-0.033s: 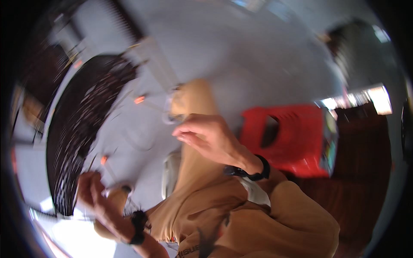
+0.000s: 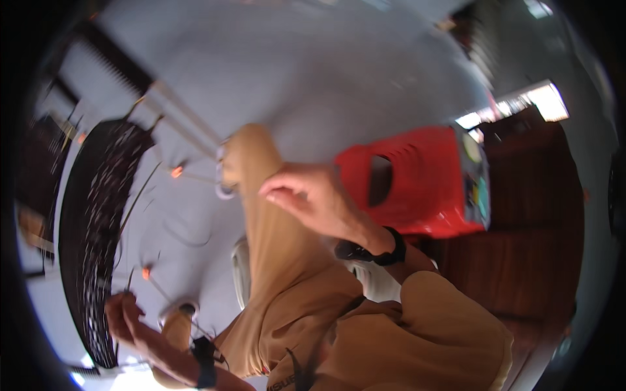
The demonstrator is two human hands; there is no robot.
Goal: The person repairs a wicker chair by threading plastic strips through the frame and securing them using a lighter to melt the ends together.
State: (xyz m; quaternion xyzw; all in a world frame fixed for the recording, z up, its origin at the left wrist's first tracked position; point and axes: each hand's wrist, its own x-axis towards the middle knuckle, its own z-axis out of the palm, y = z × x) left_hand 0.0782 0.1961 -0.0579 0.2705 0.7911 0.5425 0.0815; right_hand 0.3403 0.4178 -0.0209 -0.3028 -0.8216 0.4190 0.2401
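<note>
Over on the person's left, a long dark piece (image 2: 91, 215), curved by the lens and streaked with white, runs well up the view above a grey floor (image 2: 313, 85). The left hand (image 2: 124, 317) is at its lower inner edge, fingers bent and partly open; blur hides the fingertips, so I cannot tell whether they touch it or grip anything. Just above them rises a thin dark strand (image 2: 131, 279).

The right hand (image 2: 312, 195) hangs over a tan trouser leg (image 2: 287, 254), well apart from the dark piece. Its fingers curl loosely, the thumb close under the forefinger (whether something slender is pinched there, I cannot make out).

Both wrists wear black bands (image 2: 394, 246). Beyond the right hand is a red plastic stool (image 2: 427, 182) with a dark opening, and beside that a dark brown wooden surface (image 2: 531, 221). Two small orange pieces (image 2: 177, 171) show up near the dark piece.
</note>
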